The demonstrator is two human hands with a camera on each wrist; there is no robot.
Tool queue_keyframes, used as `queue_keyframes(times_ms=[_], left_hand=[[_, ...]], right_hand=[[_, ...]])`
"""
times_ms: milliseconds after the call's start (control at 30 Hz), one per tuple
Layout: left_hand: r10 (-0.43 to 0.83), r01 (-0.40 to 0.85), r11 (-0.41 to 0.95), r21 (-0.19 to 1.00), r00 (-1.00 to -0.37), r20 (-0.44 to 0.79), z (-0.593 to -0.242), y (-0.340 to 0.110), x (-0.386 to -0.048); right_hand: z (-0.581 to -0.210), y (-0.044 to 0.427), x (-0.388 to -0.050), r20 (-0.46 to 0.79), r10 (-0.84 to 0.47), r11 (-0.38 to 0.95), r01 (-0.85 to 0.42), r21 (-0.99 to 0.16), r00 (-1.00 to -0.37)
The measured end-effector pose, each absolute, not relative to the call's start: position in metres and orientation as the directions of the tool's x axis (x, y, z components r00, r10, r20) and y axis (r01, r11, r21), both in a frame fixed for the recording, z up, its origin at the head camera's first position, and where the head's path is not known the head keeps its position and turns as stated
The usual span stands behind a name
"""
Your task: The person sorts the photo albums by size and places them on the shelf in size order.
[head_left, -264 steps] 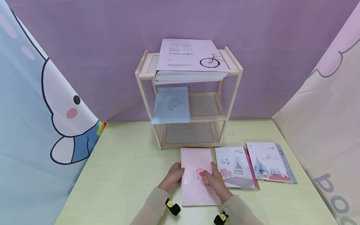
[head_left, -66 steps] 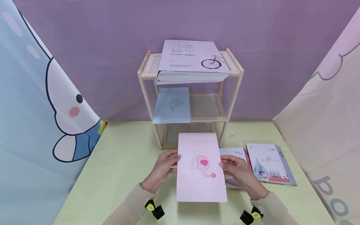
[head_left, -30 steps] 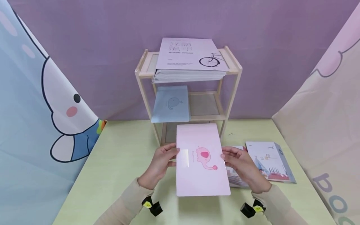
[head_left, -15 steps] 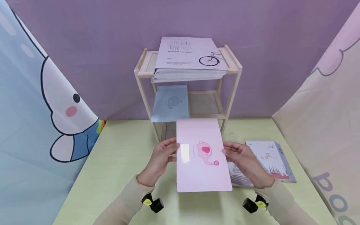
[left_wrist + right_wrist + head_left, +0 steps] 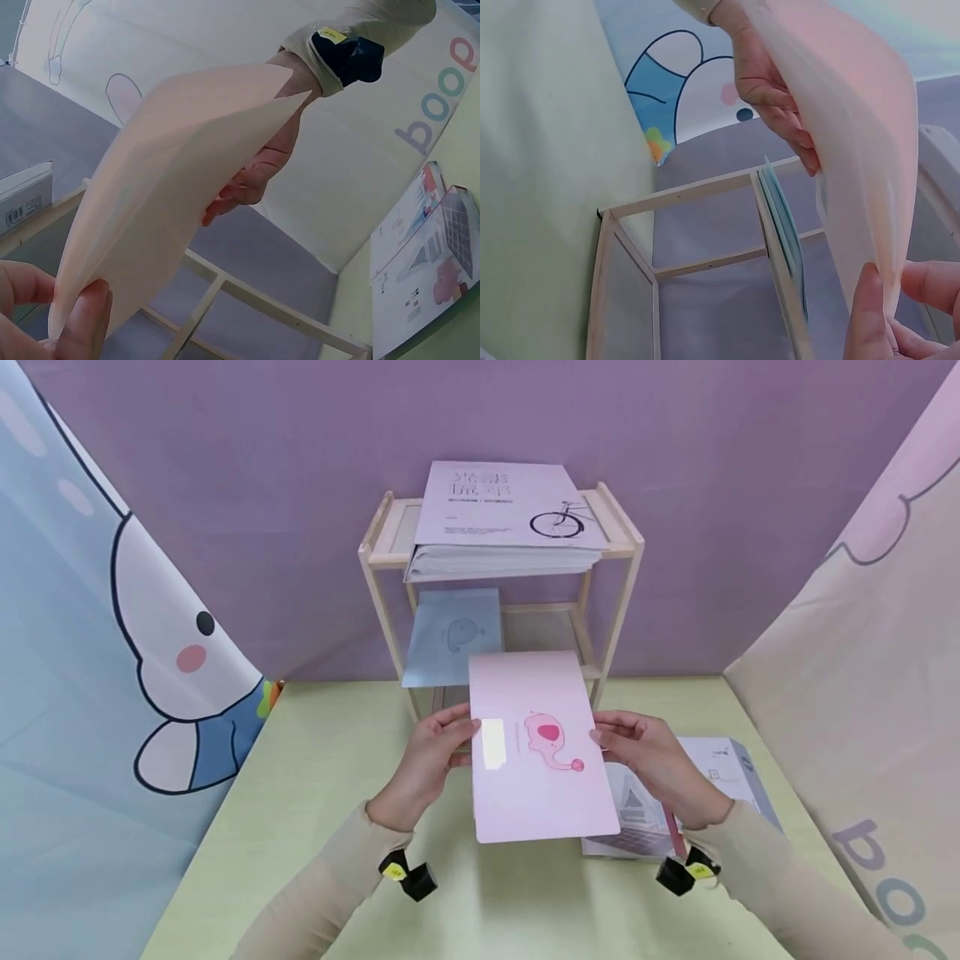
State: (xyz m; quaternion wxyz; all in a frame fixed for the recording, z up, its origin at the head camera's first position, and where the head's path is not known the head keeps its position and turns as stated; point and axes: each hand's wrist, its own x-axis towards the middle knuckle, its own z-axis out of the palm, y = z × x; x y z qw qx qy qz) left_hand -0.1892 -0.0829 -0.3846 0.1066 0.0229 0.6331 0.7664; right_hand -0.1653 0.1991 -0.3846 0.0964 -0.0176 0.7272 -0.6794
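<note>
A pink notebook [image 5: 540,806] with an elephant drawing is held up off the table, in front of the shelf rack. My left hand [image 5: 423,768] pinches its left edge, thumb on the cover and fingers behind. On the opposite edge, my right hand [image 5: 663,764] grips it the same way. The left wrist view shows the notebook [image 5: 172,165] from the side, its leaves slightly spread. A blue whale notebook [image 5: 450,635] lies on the middle shelf's left part, partly covered by the pink one in the head view.
The wooden rack [image 5: 622,610] has a thick stack of large white booklets [image 5: 510,510] on top. Two white illustrated books, one with a tent [image 5: 633,822] and one with a grey edge [image 5: 727,760], lie on the table at right, partly behind my right arm.
From flat on the table, the pink notebook has been lifted and carried forward toward the rack. My right hand has gone from its cover to its right edge. The blue notebook has stayed put.
</note>
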Motion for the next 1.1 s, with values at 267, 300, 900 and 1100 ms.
queue_keyframes(times_ms=[267,300,900,1100], left_hand=[[0.186,-0.163,-0.195,0.967,-0.974,-0.127,-0.374,-0.079,-0.203],[0.188,-0.164,-0.197,0.967,-0.974,-0.127,-0.373,-0.079,-0.205],[0.247,-0.123,-0.064,0.990,-0.964,-0.104,-0.358,-0.077,-0.245],[0.243,-0.121,0.021,0.992,-0.962,-0.122,-0.350,-0.076,-0.258]], right_hand=[[-0.369,0.203,-0.179,-0.148,-0.167,0.097,0.133,-0.986,-0.975],[-0.367,0.204,-0.181,-0.147,-0.172,0.078,0.135,-0.988,-0.974],[-0.353,0.204,-0.212,-0.161,-0.199,0.059,0.152,-0.987,-0.967],[-0.350,0.202,-0.226,-0.156,-0.209,0.101,0.137,-0.985,-0.965]])
